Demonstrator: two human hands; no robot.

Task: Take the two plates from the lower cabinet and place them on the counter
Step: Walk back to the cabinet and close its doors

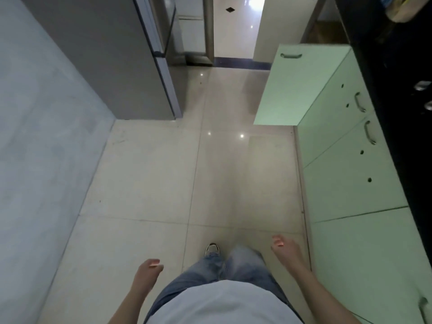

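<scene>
Pale green lower cabinets [346,174] run along the right, under a black counter [397,94]. One cabinet door [297,85] at the far end stands swung open into the walkway; its inside is hidden from me. No plates are in sight. My left hand [147,274] hangs low at the bottom centre-left, fingers loosely curled, holding nothing. My right hand [284,250] hangs beside the cabinets at lower right, fingers apart and holding nothing.
A grey fridge [112,61] stands at the upper left beside a grey wall [35,160]. Glossy beige floor tiles [210,171] stretch ahead to a doorway [236,26]. The open door narrows the passage. Small items sit on the counter's far end [402,8].
</scene>
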